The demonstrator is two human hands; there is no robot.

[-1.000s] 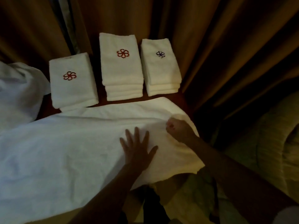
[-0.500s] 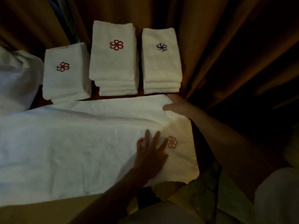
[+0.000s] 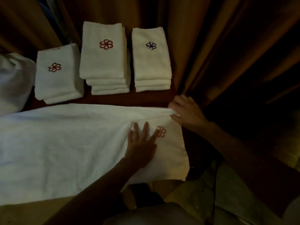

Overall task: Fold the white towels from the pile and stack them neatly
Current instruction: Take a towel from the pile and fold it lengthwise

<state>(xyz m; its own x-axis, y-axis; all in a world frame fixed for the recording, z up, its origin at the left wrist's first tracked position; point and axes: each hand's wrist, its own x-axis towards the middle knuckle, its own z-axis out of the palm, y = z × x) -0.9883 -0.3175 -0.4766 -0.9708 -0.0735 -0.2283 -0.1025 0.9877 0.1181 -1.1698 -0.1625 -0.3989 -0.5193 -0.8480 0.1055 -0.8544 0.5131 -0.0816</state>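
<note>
A large white towel (image 3: 65, 143) lies spread across the table, with a red flower emblem (image 3: 161, 131) near its right end. My left hand (image 3: 141, 142) presses flat on it, fingers straight, just left of the emblem. My right hand (image 3: 186, 111) pinches the towel's far right corner between thumb and fingers. Behind the towel stand three stacks of folded white towels: a left stack (image 3: 56, 78) and a middle stack (image 3: 103, 62) with red emblems, and a right stack (image 3: 151, 62) with a dark purple emblem.
A heap of unfolded white cloth (image 3: 13, 82) sits at the far left. Brown curtains (image 3: 227, 46) hang close behind and to the right of the table. A strip of dark red tabletop (image 3: 129, 99) shows between the stacks and the spread towel.
My right hand moved from the towel's middle to its far right corner and drew the cloth flat, uncovering the emblem. My left hand slid right across the towel.
</note>
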